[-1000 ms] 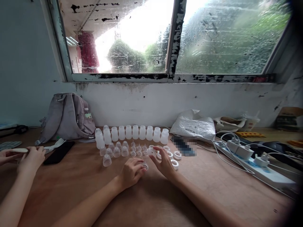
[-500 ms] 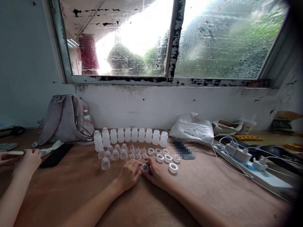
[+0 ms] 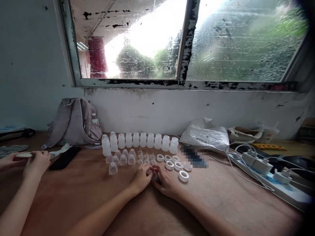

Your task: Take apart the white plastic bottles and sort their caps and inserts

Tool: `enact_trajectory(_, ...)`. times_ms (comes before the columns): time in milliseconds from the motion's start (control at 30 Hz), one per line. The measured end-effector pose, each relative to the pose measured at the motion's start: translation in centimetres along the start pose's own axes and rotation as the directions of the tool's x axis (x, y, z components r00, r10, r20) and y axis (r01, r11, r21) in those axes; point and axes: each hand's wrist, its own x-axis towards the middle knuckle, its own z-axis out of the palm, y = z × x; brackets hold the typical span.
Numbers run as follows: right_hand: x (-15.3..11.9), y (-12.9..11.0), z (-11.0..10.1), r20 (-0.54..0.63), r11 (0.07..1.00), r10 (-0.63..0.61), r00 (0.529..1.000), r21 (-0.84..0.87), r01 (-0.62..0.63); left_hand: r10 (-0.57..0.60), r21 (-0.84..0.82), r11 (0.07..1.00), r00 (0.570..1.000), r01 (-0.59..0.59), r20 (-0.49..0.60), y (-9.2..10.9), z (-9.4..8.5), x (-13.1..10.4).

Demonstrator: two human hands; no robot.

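My left hand (image 3: 142,178) and my right hand (image 3: 165,180) meet at the middle of the wooden table, fingers curled round one small, pale, ring-like part (image 3: 155,177), mostly hidden by the fingers. Just behind them are clear teats (image 3: 146,158) in rows. To their right lie several white rings (image 3: 183,176); to the left, several clear domed caps (image 3: 113,168) stand on the table. Behind all these runs a row of frosted bottles (image 3: 136,140); the two at its left end have caps on.
At the left, another person's hands (image 3: 36,164) hold a pale object near a black phone (image 3: 64,158). A grey backpack (image 3: 73,123) and silver bag (image 3: 205,134) rest by the wall. Cables and a power strip (image 3: 278,182) lie at the right.
The camera view has turned slightly left, so things appear further right. My fingers have shifted around the small part, which is now more covered. The other person's hands have tilted the pale object.
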Motion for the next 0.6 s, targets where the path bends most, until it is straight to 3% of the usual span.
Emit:
enact_trajectory(167,0.1,-2.0,-1.3,0.019,0.988,-0.041,0.999,0.153,0.037,-0.123,-0.393,0.91,0.991,0.131,0.046,-0.1,-0.6,-0.1)
enact_trajectory(267,0.3,-2.6,-1.3,0.009,0.984,-0.026,1.0,0.177,0.024,-0.174,-0.512,0.837,0.981,0.193,0.084,-0.4,-0.8,-0.4)
enact_trajectory(467,0.9,-1.1,0.2,-0.125,0.989,0.138,0.982,0.077,-0.13,-0.24,-0.544,0.804,0.968,0.238,0.07,-0.4,0.1,-0.8)
enact_trajectory(600,1.2,-0.4,0.2,-0.192,0.979,0.204,0.96,0.028,-0.202,-0.182,-0.422,0.894,0.983,0.15,-0.037,0.3,0.1,-1.3)
